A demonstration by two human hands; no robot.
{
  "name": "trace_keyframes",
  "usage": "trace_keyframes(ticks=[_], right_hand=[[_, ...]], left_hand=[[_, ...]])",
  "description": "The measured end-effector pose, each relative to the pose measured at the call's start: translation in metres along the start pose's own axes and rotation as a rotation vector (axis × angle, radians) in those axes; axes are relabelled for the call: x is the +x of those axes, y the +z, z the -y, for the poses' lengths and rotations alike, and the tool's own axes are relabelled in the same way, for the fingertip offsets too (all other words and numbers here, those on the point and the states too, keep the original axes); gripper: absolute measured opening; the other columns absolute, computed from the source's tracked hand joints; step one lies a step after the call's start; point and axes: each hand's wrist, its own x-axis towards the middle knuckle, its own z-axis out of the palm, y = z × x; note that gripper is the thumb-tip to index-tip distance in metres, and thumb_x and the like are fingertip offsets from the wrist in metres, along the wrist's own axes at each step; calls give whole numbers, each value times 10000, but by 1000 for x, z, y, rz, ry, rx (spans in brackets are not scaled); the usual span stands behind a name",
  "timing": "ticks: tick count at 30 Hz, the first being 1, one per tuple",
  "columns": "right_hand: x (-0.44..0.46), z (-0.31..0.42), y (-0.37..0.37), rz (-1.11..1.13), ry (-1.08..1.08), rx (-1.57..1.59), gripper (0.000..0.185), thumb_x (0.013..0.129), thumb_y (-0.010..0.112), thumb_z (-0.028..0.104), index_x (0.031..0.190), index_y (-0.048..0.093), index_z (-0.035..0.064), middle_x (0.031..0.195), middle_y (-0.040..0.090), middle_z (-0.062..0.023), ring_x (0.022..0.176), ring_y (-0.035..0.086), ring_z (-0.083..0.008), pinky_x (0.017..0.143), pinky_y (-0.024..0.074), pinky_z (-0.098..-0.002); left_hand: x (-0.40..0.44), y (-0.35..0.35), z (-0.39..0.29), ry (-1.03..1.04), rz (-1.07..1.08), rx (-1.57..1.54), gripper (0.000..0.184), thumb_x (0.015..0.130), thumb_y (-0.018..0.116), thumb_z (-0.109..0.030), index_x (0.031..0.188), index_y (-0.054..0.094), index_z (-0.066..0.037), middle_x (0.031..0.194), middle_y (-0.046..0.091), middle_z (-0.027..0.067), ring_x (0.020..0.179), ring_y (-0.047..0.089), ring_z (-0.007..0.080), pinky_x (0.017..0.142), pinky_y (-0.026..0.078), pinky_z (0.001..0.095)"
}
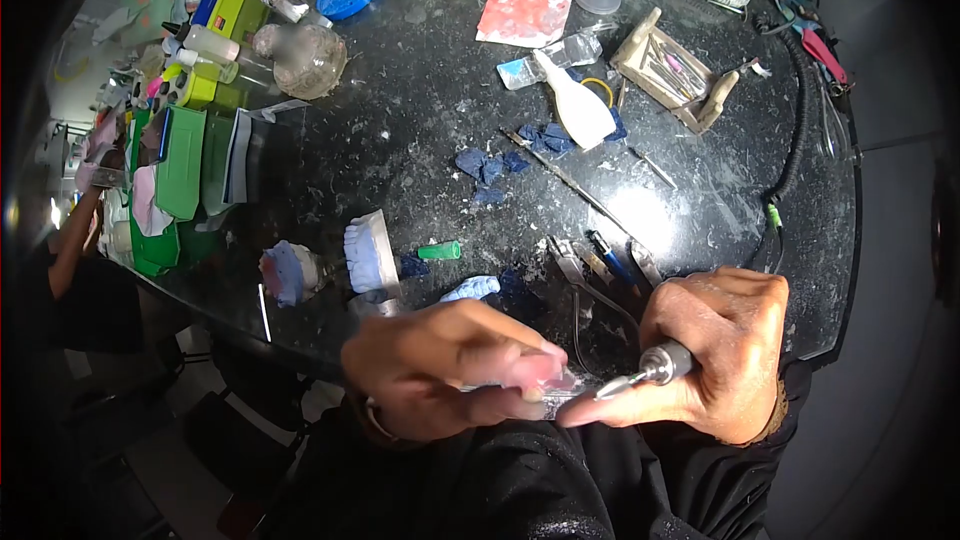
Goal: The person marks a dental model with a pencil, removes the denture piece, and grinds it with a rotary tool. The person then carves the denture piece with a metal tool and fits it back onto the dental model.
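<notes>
L hand (440,370) is pinching a small clear piece (558,400), blurred, btwn thumb & fingertips, just L of the rotary handpiece (668,362), whose tip is pointing at it. R hand (725,350) fingers are clamping round the handpiece, thumb stretching out under its tip; can't tell if it's touching the piece. Farther L of the handpiece, a blue-and-white dental cast (368,250) is standing on the desk (420,70). Well beyond the handpiece, a white bottle (580,112) is lying by a clear container (575,48) w/ a blue label (516,73), print too small to read.
</notes>
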Motion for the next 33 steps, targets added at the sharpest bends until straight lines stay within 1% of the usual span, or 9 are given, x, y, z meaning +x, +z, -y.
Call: trace_keyframes(ticks=[2, 3, 6, 7, 11, 17, 20, 29, 33], right_hand=[[4, 3, -5, -28, -21, -50, 657, 399, 710, 679, 464, 395, 106, 397, 346, 29, 328, 401, -134, 361, 271, -245], [3, 1, -4, -44, -59, -55, 670, 372, 697, 699, 468, 399, 107, 401, 338, 26, 326, 389, -136, 360, 266, -249], [4, -4, -1, -16, -111, -39, 616, 546, 696, 643, 501, 386, 112, 403, 362, 10, 315, 395, -137, 344, 326, -249], [4, -5, 1, -12, -124, -38, 622, 546, 688, 653, 497, 378, 116, 408, 364, 12, 313, 391, -136, 344, 321, -249], [5, -2, 5, -1, -112, -104, 619, 560, 688, 645, 487, 370, 118, 402, 361, 14, 311, 391, -131, 341, 316, -252], [4, -4, 9, -14, -132, -91, 609, 571, 692, 634, 482, 391, 112, 397, 356, 19, 300, 379, -122, 335, 314, -251], [3, -1, 10, -7, -79, -93, 652, 397, 683, 692, 483, 415, 104, 404, 353, 14, 321, 371, -146, 347, 262, -265], [4, -1, 13, -70, -112, -124, 647, 425, 691, 683, 484, 401, 107, 415, 351, 11, 323, 345, -143, 347, 247, -270], [4, 1, 11, -30, -109, -144, 643, 453, 682, 681, 482, 387, 110, 414, 339, 5, 324, 333, -140, 348, 239, -267]], left_hand=[[-10, 8, 8, -172, -154, -400, 331, 723, 715, -51, 1008, 588, 59, 838, 637, 190, 712, 646, 237, 544, 519, 276], [-10, 13, 7, -217, -221, -530, 362, 727, 707, -40, 1049, 578, 61, 811, 621, 160, 716, 633, 220, 583, 521, 285], [-7, 13, 13, -326, -100, -775, 364, 744, 685, -29, 1077, 569, 59, 788, 592, 125, 733, 619, 198, 640, 515, 293], [-7, 13, 10, -412, -88, -859, 343, 760, 659, -5, 1086, 571, 57, 766, 570, 100, 735, 598, 168, 686, 505, 292], [-5, 15, 10, -422, -64, -832, 304, 765, 650, 5, 1061, 598, 51, 792, 584, 94, 720, 569, 129, 690, 494, 268], [-5, 13, 12, -425, -51, -753, 293, 760, 658, 3, 1044, 606, 57, 797, 600, 85, 726, 572, 112, 698, 489, 248], [-5, 13, 11, -433, -63, -763, 297, 758, 662, 0, 1043, 604, 61, 801, 604, 83, 742, 579, 113, 696, 487, 243], [-6, 11, 12, -467, -69, -765, 306, 754, 660, 20, 1046, 590, 80, 804, 609, 96, 752, 589, 120, 685, 490, 236], [-6, 12, 12, -469, -89, -775, 313, 751, 668, 3, 1041, 586, 88, 799, 610, 106, 749, 592, 129, 675, 493, 234]])
